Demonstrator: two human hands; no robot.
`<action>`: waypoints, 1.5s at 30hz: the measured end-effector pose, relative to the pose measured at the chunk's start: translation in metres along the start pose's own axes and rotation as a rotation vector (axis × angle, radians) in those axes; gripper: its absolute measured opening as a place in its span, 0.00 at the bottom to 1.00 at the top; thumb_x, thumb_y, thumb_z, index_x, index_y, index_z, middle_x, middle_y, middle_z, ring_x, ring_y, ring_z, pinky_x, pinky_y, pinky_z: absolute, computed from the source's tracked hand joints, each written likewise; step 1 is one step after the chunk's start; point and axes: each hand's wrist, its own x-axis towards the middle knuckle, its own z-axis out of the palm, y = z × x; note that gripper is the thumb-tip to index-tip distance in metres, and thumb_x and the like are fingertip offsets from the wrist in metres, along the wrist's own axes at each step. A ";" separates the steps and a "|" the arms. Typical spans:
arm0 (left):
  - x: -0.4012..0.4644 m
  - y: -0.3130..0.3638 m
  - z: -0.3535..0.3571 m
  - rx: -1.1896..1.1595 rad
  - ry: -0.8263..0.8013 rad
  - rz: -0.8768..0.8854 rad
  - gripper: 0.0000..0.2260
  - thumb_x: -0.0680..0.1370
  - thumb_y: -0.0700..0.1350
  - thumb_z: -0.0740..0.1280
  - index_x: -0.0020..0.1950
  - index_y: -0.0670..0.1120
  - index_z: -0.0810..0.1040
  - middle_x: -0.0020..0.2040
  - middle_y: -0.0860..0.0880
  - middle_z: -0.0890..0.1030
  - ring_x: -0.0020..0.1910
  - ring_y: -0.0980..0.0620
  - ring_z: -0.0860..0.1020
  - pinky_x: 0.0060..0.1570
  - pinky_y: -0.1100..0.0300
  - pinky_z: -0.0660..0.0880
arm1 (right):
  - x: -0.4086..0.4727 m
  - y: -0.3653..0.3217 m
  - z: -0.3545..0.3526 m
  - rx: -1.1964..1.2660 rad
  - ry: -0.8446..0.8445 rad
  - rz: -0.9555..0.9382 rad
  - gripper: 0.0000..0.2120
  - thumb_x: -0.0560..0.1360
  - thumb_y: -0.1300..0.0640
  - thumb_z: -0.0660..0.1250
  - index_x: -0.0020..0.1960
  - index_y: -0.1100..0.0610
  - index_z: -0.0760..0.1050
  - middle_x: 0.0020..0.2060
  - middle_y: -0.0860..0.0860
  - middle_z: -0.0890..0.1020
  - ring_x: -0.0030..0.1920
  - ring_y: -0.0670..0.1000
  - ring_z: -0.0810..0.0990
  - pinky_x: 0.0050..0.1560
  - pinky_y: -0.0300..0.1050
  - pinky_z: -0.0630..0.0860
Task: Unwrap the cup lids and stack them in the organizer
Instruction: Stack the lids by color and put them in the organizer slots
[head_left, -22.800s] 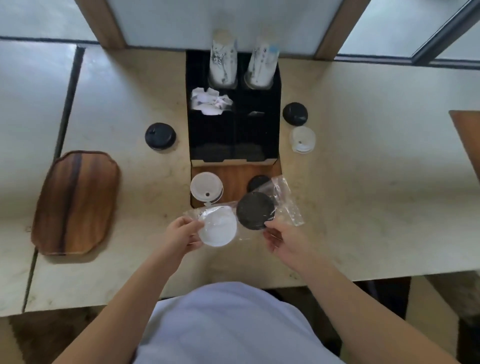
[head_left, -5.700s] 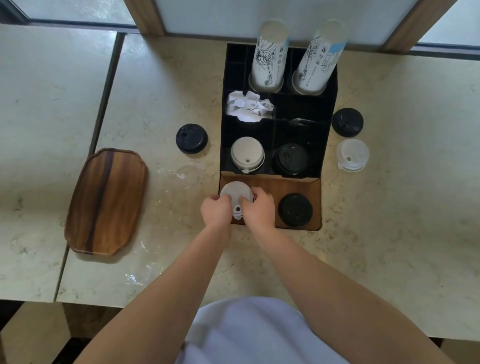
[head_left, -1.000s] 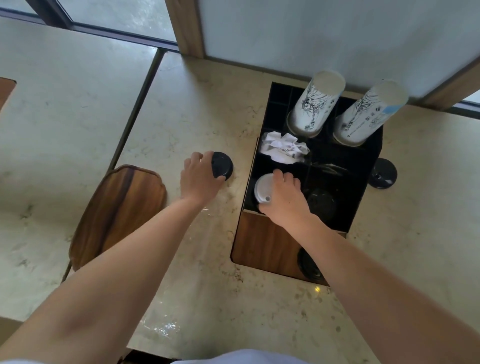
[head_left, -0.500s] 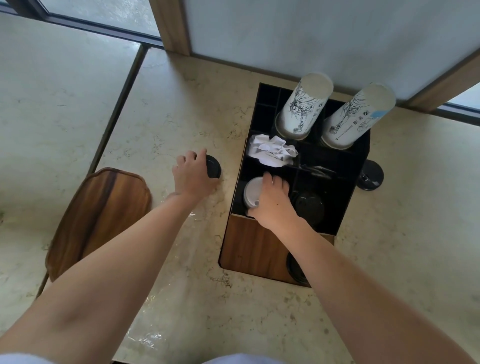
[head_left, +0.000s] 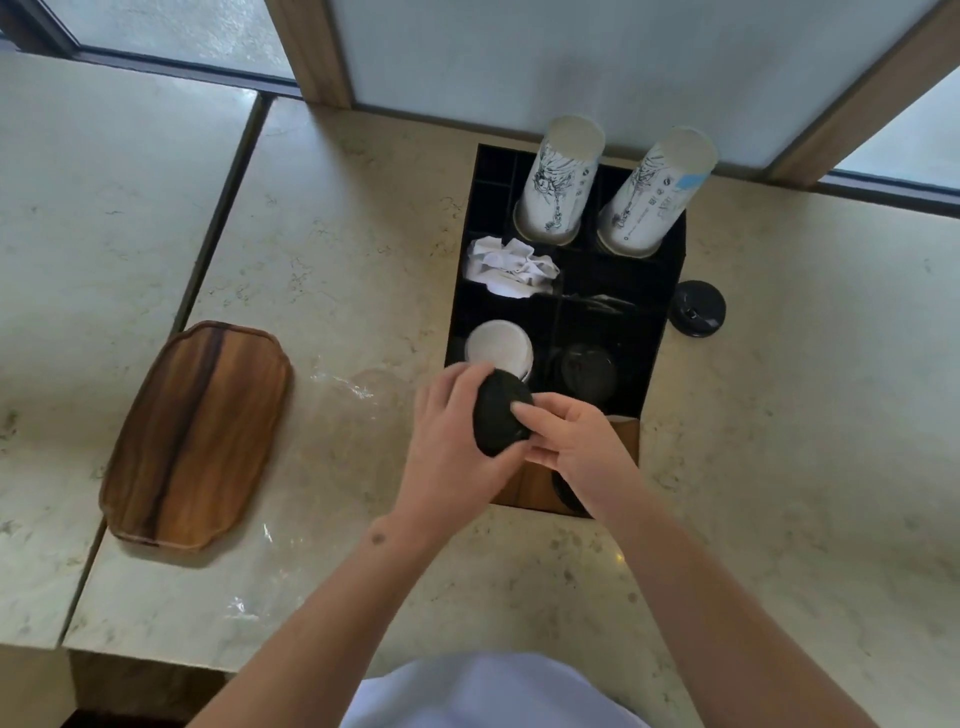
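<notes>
**A:** Hand pose at that frame?

**B:** Both forearms came up from the bottom edge and met just right of frame centre. My left hand (head_left: 449, 431) cupped a black lid (head_left: 500, 414) from the left, fingers curled round its rim. My right hand (head_left: 571, 441) pinched the same lid from the right, one fingertip lying across its top. The lid sat tilted between the two hands, held above the counter at the near left corner of the organizer (head_left: 660, 332).

**A:** Where were the other lids?

**B:** A white lid stack (head_left: 496, 345) sat in the near-left compartment, just above my left fingers in the frame. A dark lid stack (head_left: 587, 369) was in the compartment to its right. One more black lid (head_left: 697, 308) lay on the counter, right of the organizer. Another dark lid edge (head_left: 561, 493) showed on the wooden front section, mostly hidden under my right wrist.

**A:** Anything else around?

**B:** Two printed paper cup stacks (head_left: 558, 182) stood upside down in the far compartments. Crumpled white paper (head_left: 511, 267) filled the left middle one. Clear plastic wrap (head_left: 343, 382) lay on the marble counter (head_left: 322, 249), left of my hands. A wooden tray (head_left: 200, 434) sat at centre left, well apart.
</notes>
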 end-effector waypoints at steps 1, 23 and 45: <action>-0.009 0.002 0.005 -0.024 -0.019 0.007 0.33 0.71 0.51 0.76 0.74 0.53 0.67 0.70 0.55 0.67 0.69 0.53 0.67 0.68 0.51 0.72 | -0.007 0.003 -0.006 0.030 0.019 0.017 0.10 0.80 0.58 0.70 0.60 0.61 0.81 0.50 0.56 0.88 0.51 0.54 0.88 0.47 0.41 0.84; -0.024 -0.029 0.001 -1.692 -0.238 -1.003 0.18 0.77 0.52 0.69 0.65 0.49 0.81 0.69 0.35 0.77 0.65 0.29 0.77 0.52 0.41 0.78 | 0.057 -0.025 0.002 -1.204 0.260 -0.469 0.22 0.78 0.46 0.71 0.67 0.57 0.75 0.58 0.53 0.78 0.57 0.52 0.78 0.57 0.48 0.78; -0.019 -0.068 -0.002 -1.714 -0.120 -1.064 0.17 0.74 0.52 0.70 0.62 0.50 0.82 0.62 0.37 0.82 0.60 0.31 0.80 0.51 0.42 0.79 | 0.120 -0.051 0.017 -1.848 -0.082 -0.404 0.44 0.69 0.43 0.76 0.77 0.56 0.62 0.68 0.57 0.71 0.67 0.60 0.72 0.63 0.56 0.72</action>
